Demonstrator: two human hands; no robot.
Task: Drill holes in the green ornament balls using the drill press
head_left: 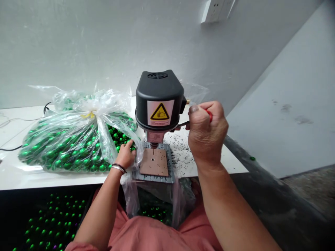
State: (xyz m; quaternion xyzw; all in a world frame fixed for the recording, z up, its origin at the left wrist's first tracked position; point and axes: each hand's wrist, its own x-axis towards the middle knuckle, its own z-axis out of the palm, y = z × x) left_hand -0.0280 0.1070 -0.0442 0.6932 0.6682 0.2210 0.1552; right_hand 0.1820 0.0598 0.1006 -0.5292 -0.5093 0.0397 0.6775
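Observation:
A small black bench drill press (159,101) stands on the white table, with a hand warning label on its front. My right hand (208,130) is closed around its feed lever (209,115), whose red end shows between the fingers. Below the drill bit (154,150) lies a square brown board (159,169) with a small hole, on the grey slotted base (171,177). My left hand (126,155) reaches into the torn side of a clear plastic bag (104,139), fingers extended against shiny green balls (119,136). Some of its fingers are hidden.
Dark shavings (183,153) litter the table right of the base. Under the table's front edge, more green balls lie in a dark container (52,219) at left and in a plastic bag (181,195) between the knees. One green ball (252,158) is on the floor.

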